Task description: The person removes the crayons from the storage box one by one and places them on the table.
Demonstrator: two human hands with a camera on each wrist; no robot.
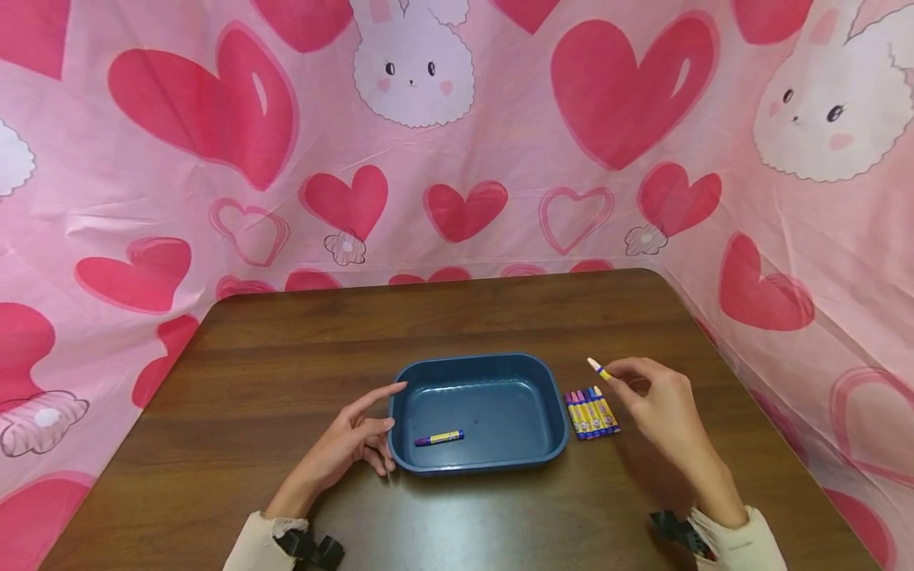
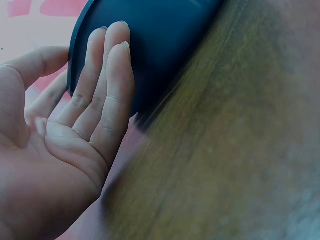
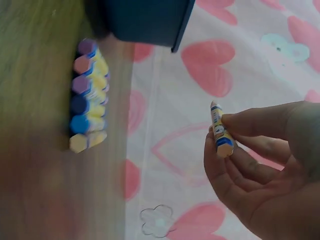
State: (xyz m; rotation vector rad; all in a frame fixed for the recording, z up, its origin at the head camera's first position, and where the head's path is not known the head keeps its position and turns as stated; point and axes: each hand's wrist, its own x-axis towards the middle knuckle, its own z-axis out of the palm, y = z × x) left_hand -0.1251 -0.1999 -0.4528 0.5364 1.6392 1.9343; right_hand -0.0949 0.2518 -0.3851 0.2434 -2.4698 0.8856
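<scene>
My right hand [image 1: 664,404] pinches a pale peach crayon [image 3: 220,131] between thumb and fingers, held above the table with its tip pointing away to the left. Just below it lies a row of several crayons [image 1: 591,414] in yellow and blue wrappers, side by side. A dark blue plastic tray [image 1: 500,408] stands left of that row. One purple crayon [image 1: 446,437] lies in the tray's front left part. At the tray's left end rests my left hand [image 1: 346,444], index fingertip and thumb at the rim. The other fingers [image 2: 117,85] extend along the outer wall.
The brown wooden table [image 1: 321,341] carries the tray and crayons. Pink cloth [image 1: 500,151] with hearts and rabbits hangs behind the table and along its sides. Dark straps [image 1: 310,547] sit at both wrists, by the pale sleeves.
</scene>
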